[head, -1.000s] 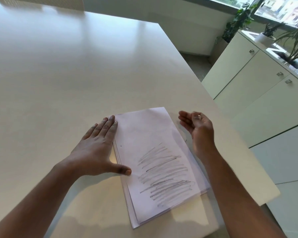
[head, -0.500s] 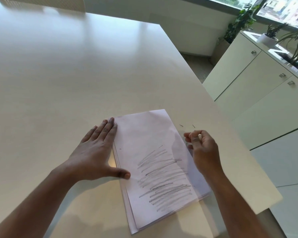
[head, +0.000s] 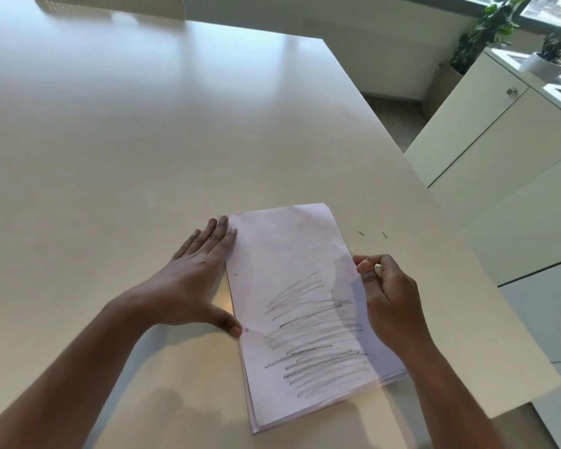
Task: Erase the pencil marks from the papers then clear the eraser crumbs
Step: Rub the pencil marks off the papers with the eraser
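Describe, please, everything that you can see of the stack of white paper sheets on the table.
The stack of white paper sheets lies flat near the right edge of the pale beige table, turned slightly askew. Several thin sheets show at its lower left edges. Grey pencil scribbles cover the top sheet's lower half; its upper half is blank. The left hand presses flat on its left edge, and the right hand, closed on a small white eraser, is over its right edge.

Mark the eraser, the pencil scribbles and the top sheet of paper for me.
eraser (head: 378,269), head view, on the pale tip showing between the right hand's fingers.
pencil scribbles (head: 314,338), head view, on the middle of the grey strokes.
top sheet (head: 285,241), head view, on its blank upper part.
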The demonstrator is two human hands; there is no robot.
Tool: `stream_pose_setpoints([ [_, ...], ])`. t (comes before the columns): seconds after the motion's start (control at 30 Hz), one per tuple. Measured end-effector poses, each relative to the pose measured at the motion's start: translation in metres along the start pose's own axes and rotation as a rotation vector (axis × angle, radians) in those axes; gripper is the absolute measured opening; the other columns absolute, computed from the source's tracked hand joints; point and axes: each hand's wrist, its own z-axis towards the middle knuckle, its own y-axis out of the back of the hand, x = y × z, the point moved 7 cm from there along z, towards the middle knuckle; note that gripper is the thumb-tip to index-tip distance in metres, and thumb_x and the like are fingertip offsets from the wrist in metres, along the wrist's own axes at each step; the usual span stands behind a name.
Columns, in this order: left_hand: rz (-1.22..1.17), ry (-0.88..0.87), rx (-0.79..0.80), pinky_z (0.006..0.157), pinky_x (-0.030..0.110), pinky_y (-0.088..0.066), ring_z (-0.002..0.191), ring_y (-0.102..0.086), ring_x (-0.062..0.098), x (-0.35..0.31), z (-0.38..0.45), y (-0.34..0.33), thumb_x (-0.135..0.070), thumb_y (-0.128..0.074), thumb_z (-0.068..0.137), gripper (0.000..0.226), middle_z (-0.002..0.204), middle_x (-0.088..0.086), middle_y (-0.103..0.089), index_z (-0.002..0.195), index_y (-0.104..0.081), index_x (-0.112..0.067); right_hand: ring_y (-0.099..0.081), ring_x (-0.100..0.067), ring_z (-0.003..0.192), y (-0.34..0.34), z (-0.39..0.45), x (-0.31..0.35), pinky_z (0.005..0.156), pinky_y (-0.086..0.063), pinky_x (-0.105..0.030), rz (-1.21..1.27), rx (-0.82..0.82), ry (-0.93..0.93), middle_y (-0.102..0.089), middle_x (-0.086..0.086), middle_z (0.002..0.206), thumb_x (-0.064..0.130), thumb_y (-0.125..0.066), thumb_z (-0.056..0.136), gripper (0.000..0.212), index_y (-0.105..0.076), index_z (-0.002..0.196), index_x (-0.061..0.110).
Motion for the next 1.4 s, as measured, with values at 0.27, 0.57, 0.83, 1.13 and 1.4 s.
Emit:
stream_pose_setpoints([
  [0.27, 0.029, -0.026, -0.004, 0.121, 0.023, 0.024, 0.146, 0.043, 0.001, 0.001, 0.002, -0.002, -0.098, -0.068, 0.049, 0.165, 0.161, -0.006, 0.045, 0.159, 0.029, -0.023, -0.062, -0.003, 0.080, 0.002, -0.008, -0.002, 0.071, -0.046, -0.030, 0.033, -0.053, 0.032, -0.073, 0.008, 0.099, 0.037, -0.043, 0.108, 0.029, -0.067, 0.111, 0.021],
  [0.57, 0.015, -0.028, -0.018, 0.119, 0.020, 0.026, 0.145, 0.043, -0.001, 0.000, 0.001, 0.001, -0.108, -0.053, 0.045, 0.163, 0.162, -0.009, 0.043, 0.161, 0.024, -0.024, -0.072, -0.018, 0.104, -0.038, -0.018, 0.051, 0.081, -0.061, -0.038, 0.455, 0.087, 0.112, -0.073, 0.007, 0.114, 0.025, -0.049, 0.106, 0.020, -0.066, 0.108, 0.015],
  [0.83, 0.084, 0.027, -0.061, 0.118, 0.023, 0.027, 0.143, 0.047, 0.000, -0.003, 0.003, -0.003, -0.110, -0.041, 0.052, 0.156, 0.163, -0.007, 0.044, 0.162, 0.025, -0.021, -0.070, -0.034, 0.119, -0.094, -0.023, 0.104, 0.104, -0.055, -0.050, 1.023, 0.490, -0.259, -0.070, -0.022, 0.130, 0.020, -0.039, 0.112, 0.025, -0.059, 0.109, 0.005],
  [1.13, 0.072, 0.033, -0.092, 0.120, 0.023, 0.025, 0.147, 0.042, 0.001, -0.003, 0.002, -0.002, -0.110, -0.044, 0.050, 0.161, 0.164, -0.007, 0.040, 0.162, 0.025, -0.018, -0.061, -0.017, 0.091, -0.068, 0.049, 0.055, 0.089, -0.052, -0.032, 0.961, -0.178, -0.411, -0.065, -0.001, 0.095, 0.004, -0.044, 0.108, 0.025, -0.059, 0.093, 0.017],
  [1.4, 0.092, 0.039, -0.087, 0.122, 0.026, 0.023, 0.147, 0.043, 0.004, -0.001, 0.003, -0.003, -0.110, -0.042, 0.050, 0.161, 0.164, -0.006, 0.041, 0.163, 0.025, -0.018, -0.065, -0.039, 0.120, -0.132, 0.014, 0.094, 0.100, -0.054, -0.048, 1.279, 0.314, -0.557, -0.063, -0.028, 0.131, 0.010, -0.034, 0.113, 0.025, -0.054, 0.097, 0.010],
])
